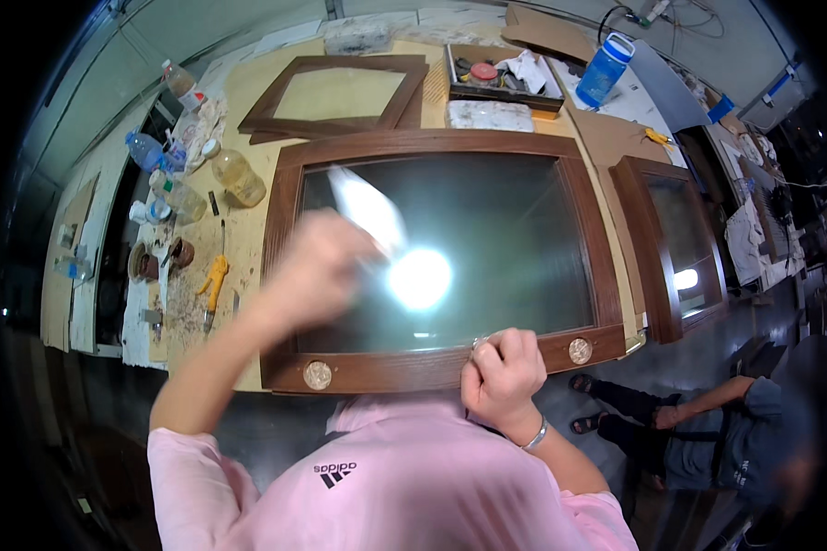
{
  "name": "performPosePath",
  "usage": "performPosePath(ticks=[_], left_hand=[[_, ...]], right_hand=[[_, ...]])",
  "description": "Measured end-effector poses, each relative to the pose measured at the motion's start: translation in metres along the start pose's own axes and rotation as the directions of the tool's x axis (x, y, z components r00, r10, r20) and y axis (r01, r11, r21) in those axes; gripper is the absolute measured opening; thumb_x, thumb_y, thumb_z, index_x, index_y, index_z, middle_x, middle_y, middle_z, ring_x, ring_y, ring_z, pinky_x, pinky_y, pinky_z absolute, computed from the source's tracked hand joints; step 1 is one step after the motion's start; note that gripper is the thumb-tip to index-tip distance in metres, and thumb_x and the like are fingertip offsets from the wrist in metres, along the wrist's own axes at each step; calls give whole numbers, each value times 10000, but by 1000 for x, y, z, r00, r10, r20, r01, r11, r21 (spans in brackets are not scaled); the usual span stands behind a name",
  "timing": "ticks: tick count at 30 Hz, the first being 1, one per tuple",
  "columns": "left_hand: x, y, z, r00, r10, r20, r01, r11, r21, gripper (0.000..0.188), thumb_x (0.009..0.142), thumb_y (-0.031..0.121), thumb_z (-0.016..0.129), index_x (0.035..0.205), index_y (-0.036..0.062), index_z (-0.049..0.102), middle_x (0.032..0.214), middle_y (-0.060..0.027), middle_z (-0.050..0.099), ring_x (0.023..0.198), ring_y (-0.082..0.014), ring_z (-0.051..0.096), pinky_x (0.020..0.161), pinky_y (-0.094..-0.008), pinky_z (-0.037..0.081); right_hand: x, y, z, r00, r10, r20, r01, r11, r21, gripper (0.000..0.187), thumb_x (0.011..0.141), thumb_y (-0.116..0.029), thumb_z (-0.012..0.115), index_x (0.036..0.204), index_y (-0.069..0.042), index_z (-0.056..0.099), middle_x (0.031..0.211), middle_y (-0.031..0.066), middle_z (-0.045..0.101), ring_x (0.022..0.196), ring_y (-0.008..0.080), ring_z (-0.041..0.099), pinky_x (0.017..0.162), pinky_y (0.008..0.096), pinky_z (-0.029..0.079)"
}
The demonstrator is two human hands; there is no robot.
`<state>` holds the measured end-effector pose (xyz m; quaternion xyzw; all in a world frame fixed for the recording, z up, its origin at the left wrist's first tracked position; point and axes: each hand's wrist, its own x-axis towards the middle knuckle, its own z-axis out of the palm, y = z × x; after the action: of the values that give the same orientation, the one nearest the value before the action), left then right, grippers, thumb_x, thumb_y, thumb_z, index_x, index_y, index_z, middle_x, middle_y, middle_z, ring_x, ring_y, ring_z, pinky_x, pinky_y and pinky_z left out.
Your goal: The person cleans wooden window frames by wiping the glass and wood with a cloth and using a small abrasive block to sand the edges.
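While my left hand (317, 266) is blurring over the glass pane (487, 239), I am gripping a white tube-shaped thing (368, 209) in it, fingers curled around its lower end, though the blur is keeping me from telling exactly what it is. My right hand (504, 372) is resting on the near rail of the big brown wooden frame (280, 275), fingers bunched together and pinching a small metal piece (479, 342) at the rail's upper edge. Two round brass-coloured discs (318, 375) are sitting on that same rail, one on each side of my right hand. A bright lamp reflection (420, 278) is glaring off the pane just beside my left hand. Another glazed frame (671, 243) is lying to the right, and an empty frame (340, 92) is lying beyond. Bottles (239, 177) and a yellow-handled tool (215, 275) are crowding the table's left side, a blue bottle (605, 69) is standing far right, and a person (708, 427) is sitting on the floor at my right.
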<state>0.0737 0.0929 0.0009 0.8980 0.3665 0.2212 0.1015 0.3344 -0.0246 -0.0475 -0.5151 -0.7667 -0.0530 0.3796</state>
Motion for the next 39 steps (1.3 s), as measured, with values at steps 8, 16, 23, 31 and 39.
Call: performPosePath(ticks=[8, 16, 23, 31, 39], left_hand=[[43, -28, 8, 993, -117, 3, 116, 983, -145, 312, 806, 22, 656, 1113, 57, 696, 1054, -119, 681, 987, -314, 621, 920, -424, 489], [16, -9, -19, 920, -387, -57, 300, 792, -531, 559, 821, 58, 692, 1363, -16, 576, 1329, -148, 615, 1219, -218, 583, 1070, -339, 427], [-30, 3, -22, 743, -665, -74, 472, 600, -646, 442, 914, -12, 604, 1353, -53, 568, 1197, -111, 672, 1054, -142, 629, 912, -277, 500], [-44, 97, -22, 769, -618, -164, 341, 614, -712, 438, 890, 37, 702, 1304, -67, 608, 1170, -143, 695, 1044, -173, 665, 904, -310, 538], [-85, 78, -40, 925, -351, -146, 156, 701, -696, 514, 837, 166, 776, 1283, -48, 635, 1290, -216, 657, 1199, -331, 643, 1030, -397, 484]], right_hand=[[0, -3, -2, 1000, -8, -14, 8, 999, 38, 123, 605, -66, 632, 719, -97, 597, 771, 51, 523, 668, 246, 517, 535, 344, 419], [1, 2, -7, 1000, -25, -4, 25, 997, 69, 106, 652, -74, 644, 742, -99, 594, 768, 53, 512, 683, 243, 527, 566, 349, 446], [10, 8, -16, 995, -71, 75, 58, 986, 158, 108, 684, -72, 662, 776, -79, 607, 770, 67, 519, 689, 265, 529, 591, 367, 462], [51, 0, -31, 953, -79, 291, -73, 876, 477, 799, 717, -254, 843, 1398, -24, 494, 1312, 254, 504, 1084, 429, 602, 870, 455, 533], [60, -50, 13, 946, -96, 309, -106, 810, 577, 669, 671, -84, 841, 1294, -45, 603, 1381, 244, 494, 1158, 414, 605, 938, 440, 527]])
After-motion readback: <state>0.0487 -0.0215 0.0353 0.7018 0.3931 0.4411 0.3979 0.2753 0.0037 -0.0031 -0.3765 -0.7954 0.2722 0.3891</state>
